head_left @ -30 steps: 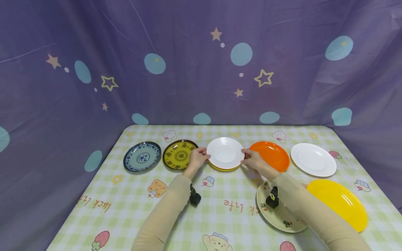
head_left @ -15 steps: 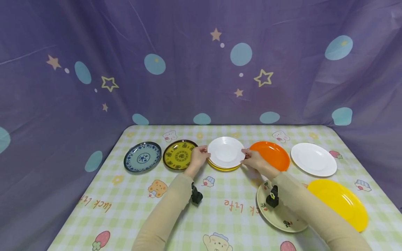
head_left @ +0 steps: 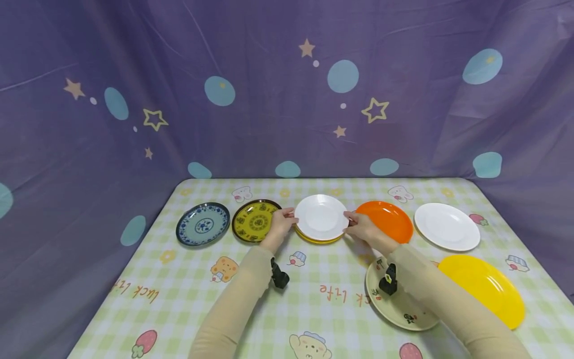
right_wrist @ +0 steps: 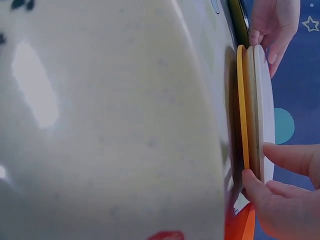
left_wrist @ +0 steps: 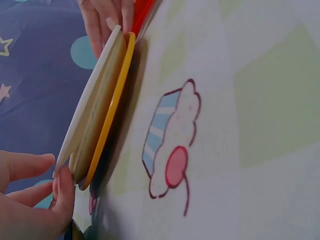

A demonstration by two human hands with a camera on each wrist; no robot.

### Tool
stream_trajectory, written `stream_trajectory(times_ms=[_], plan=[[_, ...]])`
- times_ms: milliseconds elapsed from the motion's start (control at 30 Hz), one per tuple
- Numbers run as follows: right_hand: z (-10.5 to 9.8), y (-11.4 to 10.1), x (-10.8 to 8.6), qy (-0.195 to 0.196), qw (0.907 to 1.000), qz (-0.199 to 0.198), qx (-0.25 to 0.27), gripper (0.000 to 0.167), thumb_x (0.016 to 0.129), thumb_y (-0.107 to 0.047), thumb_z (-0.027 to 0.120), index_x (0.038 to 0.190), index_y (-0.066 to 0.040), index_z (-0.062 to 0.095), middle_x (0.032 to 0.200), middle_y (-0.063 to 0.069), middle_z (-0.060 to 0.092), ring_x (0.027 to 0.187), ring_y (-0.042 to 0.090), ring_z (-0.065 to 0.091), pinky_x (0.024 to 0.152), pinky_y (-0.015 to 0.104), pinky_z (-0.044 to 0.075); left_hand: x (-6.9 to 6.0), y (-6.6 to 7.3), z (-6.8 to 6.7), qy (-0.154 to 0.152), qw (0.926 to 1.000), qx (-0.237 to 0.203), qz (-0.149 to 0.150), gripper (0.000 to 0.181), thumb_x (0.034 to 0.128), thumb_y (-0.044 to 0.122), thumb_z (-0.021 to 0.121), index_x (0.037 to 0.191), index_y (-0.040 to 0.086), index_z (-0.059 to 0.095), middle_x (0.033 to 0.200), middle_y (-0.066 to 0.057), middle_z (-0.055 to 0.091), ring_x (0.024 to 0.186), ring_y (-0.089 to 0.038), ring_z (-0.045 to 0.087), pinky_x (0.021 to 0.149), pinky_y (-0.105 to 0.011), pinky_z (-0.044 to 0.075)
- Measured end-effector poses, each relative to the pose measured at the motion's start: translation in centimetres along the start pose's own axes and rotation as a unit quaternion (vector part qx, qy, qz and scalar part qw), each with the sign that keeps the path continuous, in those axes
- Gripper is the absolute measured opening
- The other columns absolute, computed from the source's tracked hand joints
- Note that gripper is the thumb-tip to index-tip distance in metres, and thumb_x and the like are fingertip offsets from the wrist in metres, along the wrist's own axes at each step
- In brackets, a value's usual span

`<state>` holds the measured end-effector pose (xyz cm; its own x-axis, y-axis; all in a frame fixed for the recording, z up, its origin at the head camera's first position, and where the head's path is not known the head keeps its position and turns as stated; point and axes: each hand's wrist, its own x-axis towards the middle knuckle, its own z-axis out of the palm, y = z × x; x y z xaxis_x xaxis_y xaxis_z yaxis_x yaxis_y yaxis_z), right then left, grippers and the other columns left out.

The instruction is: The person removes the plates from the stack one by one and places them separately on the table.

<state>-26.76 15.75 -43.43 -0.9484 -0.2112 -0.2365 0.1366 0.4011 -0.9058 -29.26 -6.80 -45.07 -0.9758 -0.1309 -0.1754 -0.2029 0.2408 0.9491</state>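
A small white plate (head_left: 321,217) tops a short stack at the table's back middle. Beneath it in the left wrist view come a cream-coloured plate (left_wrist: 100,112) and a yellow-rimmed plate (left_wrist: 116,102) at the bottom. My left hand (head_left: 280,227) pinches the white plate's left rim between thumb and fingers. On the opposite side my right hand (head_left: 364,229) holds the rim, one fingertip lying low by the yellow edge in the right wrist view. A gap separates the white plate from the cream one near my left hand, so it sits slightly tilted.
To the left lie a blue-patterned plate (head_left: 204,224) and an olive patterned plate (head_left: 251,222). On the right are an orange plate (head_left: 387,219), a larger white plate (head_left: 447,227) and a big yellow plate (head_left: 486,289). Under my right forearm lies a cream floral plate (head_left: 394,309).
The white plate shifted slightly up and right, then slightly back left, with more yellow rim showing below it than a second ago. Both hands keep their hold; the other plates stay in place.
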Motion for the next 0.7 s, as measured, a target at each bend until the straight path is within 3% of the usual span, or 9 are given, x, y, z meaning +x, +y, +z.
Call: stream_trajectory(times_ms=[133, 300, 500, 700], plan=[[0.0, 0.0, 0.0, -0.003, 1.0, 0.003, -0.002, 0.059, 0.082, 0.006, 0.055, 0.133, 0.01, 0.026, 0.138, 0.024, 0.027, 0.125, 0.031, 0.031, 0.099, 0.038, 0.034, -1.0, 0.9, -0.4, -0.014, 0.9998, -0.012, -0.002, 0.038, 0.0787, -0.008, 0.056, 0.116, -0.008, 0.053, 0.093, -0.016, 0.058, 0.075, -0.018, 0.057, 0.066, -0.023, 0.053], [-0.1, 0.0, -0.1, -0.003, 0.9999, 0.001, -0.012, 0.058, 0.082, 0.004, 0.055, 0.133, 0.009, 0.027, 0.138, 0.024, 0.027, 0.125, 0.031, 0.031, 0.1, 0.038, 0.034, -1.1, 1.0, -0.8, -0.033, 0.9987, -0.035, -0.017, 0.039, 0.0793, -0.008, 0.056, 0.118, -0.006, 0.052, 0.089, -0.011, 0.055, 0.071, -0.012, 0.054, 0.066, -0.02, 0.053], [0.0, 0.1, 0.0, -0.003, 1.0, -0.001, -0.009, 0.058, 0.083, 0.006, 0.054, 0.133, 0.01, 0.027, 0.137, 0.025, 0.027, 0.124, 0.032, 0.032, 0.099, 0.038, 0.036, -1.3, 0.9, -1.0, -0.053, 0.9969, -0.056, -0.017, 0.04, 0.0801, -0.008, 0.055, 0.12, -0.006, 0.05, 0.103, -0.021, 0.059, 0.069, -0.012, 0.059, 0.065, -0.023, 0.055], [-0.1, 0.0, -0.1, -0.001, 0.9999, 0.003, -0.013, 0.058, 0.083, 0.006, 0.054, 0.134, 0.009, 0.027, 0.138, 0.023, 0.027, 0.125, 0.03, 0.032, 0.099, 0.038, 0.036, -1.8, 1.0, -1.2, -0.065, 0.9928, -0.093, -0.038, 0.043, 0.0823, -0.006, 0.053, 0.124, -0.003, 0.046, 0.11, -0.021, 0.057, 0.065, -0.013, 0.062, 0.067, -0.029, 0.055]])
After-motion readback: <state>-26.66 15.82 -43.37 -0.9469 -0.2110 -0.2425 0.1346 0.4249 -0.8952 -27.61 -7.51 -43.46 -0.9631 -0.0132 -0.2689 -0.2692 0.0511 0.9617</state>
